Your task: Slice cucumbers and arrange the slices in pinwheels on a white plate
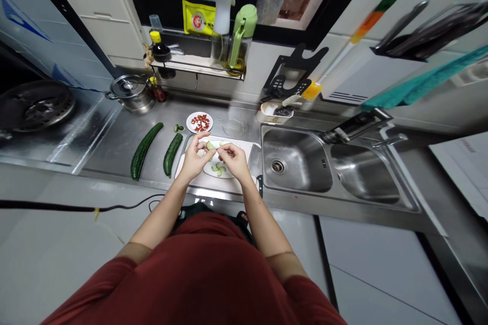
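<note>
My left hand (195, 156) pinches pale green cucumber slices (210, 147) above a white plate (209, 171). Close beside it on the right, my right hand (233, 159) has its fingertips together at the edge of the same slices; whether it grips one of its own is too small to tell. On the plate below, several slices (218, 168) lie fanned out in a curved pattern. The plate rests on a cutting board (247, 148). Left of the board lie a whole cucumber (145, 151) and a shorter cut cucumber (173, 155).
A small plate of red pieces (200, 122) stands behind the board. A knife handle (260, 186) shows at the board's right edge, beside the double sink (297, 160). A lidded pot (132, 94) stands back left, below the bottle shelf (198, 65).
</note>
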`<state>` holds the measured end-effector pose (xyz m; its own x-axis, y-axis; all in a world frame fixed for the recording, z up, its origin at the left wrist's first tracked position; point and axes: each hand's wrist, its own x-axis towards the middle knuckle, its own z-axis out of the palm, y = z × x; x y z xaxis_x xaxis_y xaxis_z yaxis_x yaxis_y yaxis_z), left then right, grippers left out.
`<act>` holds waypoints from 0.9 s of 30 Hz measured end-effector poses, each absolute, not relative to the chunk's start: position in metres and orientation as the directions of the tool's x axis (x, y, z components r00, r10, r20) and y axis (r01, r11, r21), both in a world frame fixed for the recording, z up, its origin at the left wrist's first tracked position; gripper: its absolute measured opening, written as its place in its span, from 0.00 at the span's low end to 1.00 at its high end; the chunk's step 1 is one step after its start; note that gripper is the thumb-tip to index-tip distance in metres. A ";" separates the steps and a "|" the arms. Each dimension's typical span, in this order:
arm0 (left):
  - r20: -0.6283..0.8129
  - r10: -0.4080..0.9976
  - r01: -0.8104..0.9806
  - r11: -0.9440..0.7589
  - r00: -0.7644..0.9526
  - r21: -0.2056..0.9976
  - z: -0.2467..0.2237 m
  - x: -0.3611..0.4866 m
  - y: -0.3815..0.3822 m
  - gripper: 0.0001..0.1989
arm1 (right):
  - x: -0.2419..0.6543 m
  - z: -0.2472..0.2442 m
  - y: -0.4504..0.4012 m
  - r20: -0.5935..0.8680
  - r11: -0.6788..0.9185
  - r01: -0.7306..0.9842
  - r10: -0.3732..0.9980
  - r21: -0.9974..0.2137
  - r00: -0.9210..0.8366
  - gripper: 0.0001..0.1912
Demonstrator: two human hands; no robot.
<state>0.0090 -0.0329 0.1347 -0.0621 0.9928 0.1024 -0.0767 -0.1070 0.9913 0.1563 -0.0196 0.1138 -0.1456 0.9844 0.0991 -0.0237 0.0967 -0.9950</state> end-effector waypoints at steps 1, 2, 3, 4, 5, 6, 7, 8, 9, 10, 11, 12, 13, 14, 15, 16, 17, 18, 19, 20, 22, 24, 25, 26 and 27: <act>0.120 0.991 -0.061 -0.124 -0.062 0.990 0.134 0.010 -0.032 0.28 | 0.156 0.113 -0.019 0.098 0.094 -0.031 0.984 -0.995 -0.146 0.13; 0.138 0.989 -0.045 -0.141 -0.061 0.989 0.132 0.010 -0.032 0.27 | 0.157 0.112 -0.018 0.098 0.093 -0.039 0.984 -0.995 -0.146 0.13; 0.152 0.986 -0.030 -0.154 -0.062 0.988 0.131 0.011 -0.031 0.26 | 0.157 0.111 -0.018 0.099 0.093 -0.046 0.984 -0.995 -0.147 0.12; 0.162 0.985 -0.015 -0.163 -0.065 0.986 0.129 0.011 -0.031 0.25 | 0.157 0.110 -0.017 0.100 0.094 -0.051 0.984 -0.994 -0.147 0.12; 0.167 0.984 0.000 -0.167 -0.067 0.986 0.128 0.012 -0.031 0.25 | 0.157 0.109 -0.016 0.102 0.095 -0.051 0.984 -0.994 -0.147 0.12; 0.168 0.983 0.016 -0.167 -0.069 0.986 0.127 0.012 -0.030 0.24 | 0.158 0.108 -0.015 0.103 0.096 -0.048 0.984 -0.994 -0.145 0.12; 0.169 0.983 0.031 -0.167 -0.073 0.985 0.126 0.013 -0.030 0.24 | 0.158 0.107 -0.015 0.101 0.096 -0.042 0.984 -0.995 -0.144 0.12; 0.169 0.983 0.045 -0.166 -0.075 0.985 0.126 0.013 -0.030 0.23 | 0.158 0.106 -0.014 0.096 0.092 -0.035 0.985 -0.995 -0.144 0.12; 0.170 0.982 0.058 -0.166 -0.078 0.984 0.126 0.014 -0.030 0.22 | 0.158 0.105 -0.014 0.089 0.086 -0.028 0.986 -0.996 -0.144 0.12; 0.171 0.982 0.069 -0.165 -0.084 0.984 0.126 0.014 -0.031 0.22 | 0.158 0.104 -0.013 0.081 0.079 -0.021 0.986 -0.997 -0.144 0.12; 0.171 0.981 0.076 -0.164 -0.091 0.983 0.127 0.015 -0.031 0.21 | 0.157 0.104 -0.013 0.074 0.072 -0.015 0.987 -0.997 -0.144 0.12; 0.170 0.981 0.080 -0.163 -0.097 0.983 0.127 0.015 -0.031 0.21 | 0.157 0.103 -0.013 0.070 0.069 -0.011 0.987 -0.998 -0.144 0.13; 0.169 0.981 0.082 -0.161 -0.100 0.984 0.128 0.015 -0.031 0.21 | 0.157 0.103 -0.012 0.069 0.069 -0.009 0.987 -0.998 -0.144 0.13; 0.169 0.980 0.082 -0.161 -0.101 0.983 0.129 0.016 -0.032 0.20 | 0.157 0.103 -0.012 0.072 0.072 -0.007 0.987 -0.997 -0.145 0.13; 0.169 0.980 0.080 -0.162 -0.103 0.984 0.129 0.016 -0.032 0.20 | 0.157 0.102 -0.012 0.076 0.076 -0.005 0.986 -0.997 -0.146 0.13; 0.165 0.981 0.074 -0.157 -0.107 0.985 0.130 0.016 -0.032 0.20 | 0.158 0.102 -0.011 0.079 0.080 -0.002 0.986 -0.997 -0.148 0.13; 0.153 0.981 0.064 -0.147 -0.115 0.987 0.130 0.017 -0.032 0.20 | 0.158 0.102 -0.011 0.082 0.083 0.002 0.985 -0.997 -0.149 0.13; 0.135 0.983 0.048 -0.130 -0.127 0.990 0.131 0.017 -0.033 0.20 | 0.158 0.101 -0.011 0.083 0.085 0.008 0.985 -0.996 -0.149 0.13; 0.112 0.984 0.028 -0.109 -0.141 0.994 0.131 0.018 -0.033 0.20 | 0.158 0.101 -0.011 0.082 0.085 0.015 0.985 -0.996 -0.149 0.14; 0.088 0.984 0.007 -0.088 -0.153 0.996 0.131 0.018 -0.033 0.20 | 0.158 0.101 -0.011 0.080 0.084 0.020 0.986 -0.996 -0.149 0.14; 0.053 0.986 -0.026 -0.058 -0.157 0.998 0.131 0.018 -0.034 0.20 | 0.158 0.101 -0.011 0.076 0.081 0.026 0.986 -0.996 -0.151 0.14; 0.036 0.989 -0.043 -0.042 -0.140 0.998 0.130 0.018 -0.034 0.21 | 0.158 0.101 -0.010 0.073 0.078 0.028 0.985 -0.997 -0.154 0.14; 0.027 0.991 -0.050 -0.034 -0.133 0.998 0.129 0.018 -0.034 0.21 | 0.158 0.101 -0.010 0.073 0.078 0.029 0.985 -0.997 -0.156 0.13; 0.020 0.992 -0.055 -0.027 -0.128 0.998 0.129 0.017 -0.034 0.22 | 0.158 0.101 -0.010 0.073 0.078 0.029 0.985 -0.997 -0.158 0.13; 0.014 0.992 -0.059 -0.022 -0.127 0.998 0.128 0.017 -0.034 0.22 | 0.158 0.100 -0.009 0.073 0.079 0.030 0.984 -0.996 -0.160 0.13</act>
<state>0.0172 -0.0337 0.1283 -0.1270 0.9918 0.0143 -0.0588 -0.0219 0.9980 0.1576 -0.0095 0.1002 -0.1603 0.9844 0.0731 0.0305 0.0790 -0.9964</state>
